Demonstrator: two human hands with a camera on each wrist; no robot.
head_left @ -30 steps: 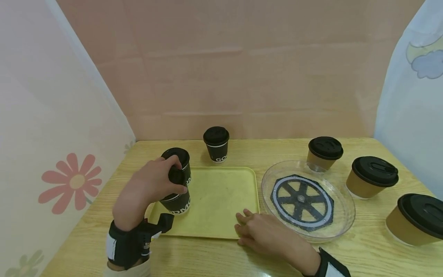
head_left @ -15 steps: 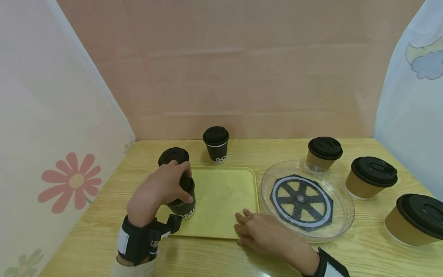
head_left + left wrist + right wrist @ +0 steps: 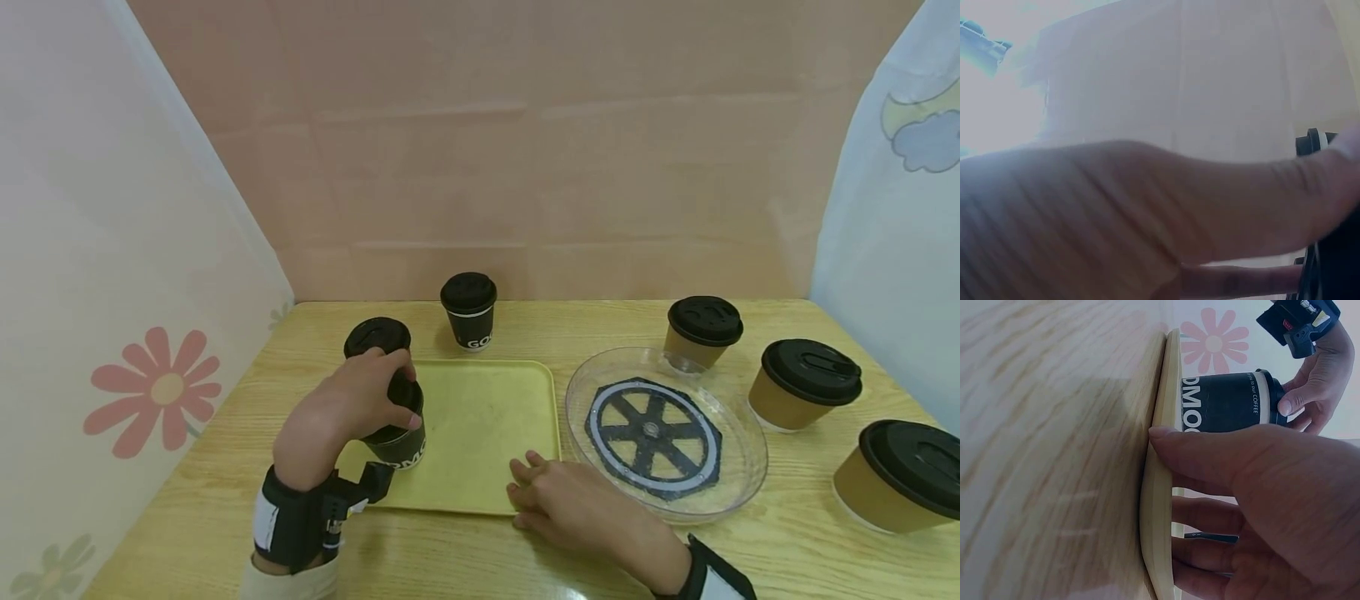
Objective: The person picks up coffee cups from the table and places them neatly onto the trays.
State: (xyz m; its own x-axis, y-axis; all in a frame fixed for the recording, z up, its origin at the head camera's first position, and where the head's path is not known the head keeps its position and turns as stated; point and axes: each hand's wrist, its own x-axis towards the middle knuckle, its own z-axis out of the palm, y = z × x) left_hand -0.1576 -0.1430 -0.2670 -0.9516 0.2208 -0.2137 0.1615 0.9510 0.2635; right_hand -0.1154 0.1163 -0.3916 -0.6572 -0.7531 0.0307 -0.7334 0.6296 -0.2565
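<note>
My left hand (image 3: 347, 408) grips a black paper coffee cup (image 3: 397, 450) round its dark lid, thumb on the near side. The cup is upright at the left part of the yellow tray (image 3: 487, 425); white lettering shows on its side in the right wrist view. Just behind it is another black lidded cup (image 3: 377, 335), partly covered by my fingers. At the tray's front right corner, my right hand (image 3: 573, 504) holds the rim, the thumb outside and the other fingers over the edge. The left wrist view shows mostly my left thumb (image 3: 1254, 206), against the dark cup.
A third black cup (image 3: 468, 321) stands behind the tray. To the right lies a round clear plastic dish (image 3: 738, 467) with a dark wheel-like pattern. Brown cups with black lids stand beyond it: one behind (image 3: 693, 346), others (image 3: 787, 400) along the right side.
My left hand has shifted right with the black cup, slightly toward me, then stayed nearly still over the last half second. The right hand has kept its place on the tray.
</note>
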